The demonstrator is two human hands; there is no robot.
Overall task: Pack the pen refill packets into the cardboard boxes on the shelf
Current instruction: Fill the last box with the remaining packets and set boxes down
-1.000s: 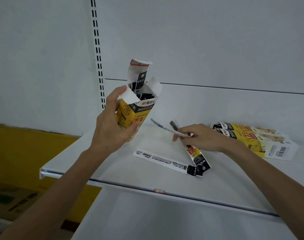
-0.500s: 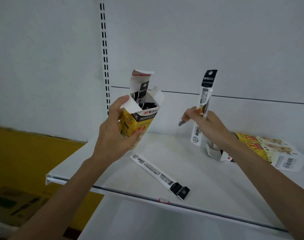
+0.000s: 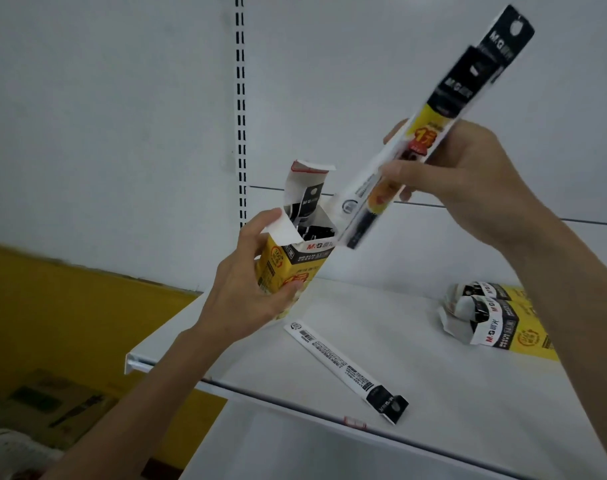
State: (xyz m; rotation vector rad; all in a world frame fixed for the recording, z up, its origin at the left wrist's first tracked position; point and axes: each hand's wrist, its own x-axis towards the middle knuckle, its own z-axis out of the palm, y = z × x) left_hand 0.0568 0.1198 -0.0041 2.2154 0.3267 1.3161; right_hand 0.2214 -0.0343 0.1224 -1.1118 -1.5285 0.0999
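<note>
my left hand (image 3: 250,292) curls round the tilted, open-topped cardboard box (image 3: 295,268) over the shelf (image 3: 468,393) | my right hand (image 3: 468,181) pinches two refill packets (image 3: 437,123), tips at its mouth | risk, I judge: tips snag a flap (image 3: 283,230), packets buckle or slip

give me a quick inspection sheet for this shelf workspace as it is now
surface: shelf, white, small red tag at its front edge
job's things: open box off the shelf, flaps up, packets inside; held packets tilted, lower end near the box mouth; loose packet flat on the shelf; spare boxes lying at right, flaps open
clutter: nothing seen
hands: left hand grips the open box; right hand holds the held packets
cables: nothing seen
surroundings: slotted upright on white back panel; yellow wall and carton lower left
</note>
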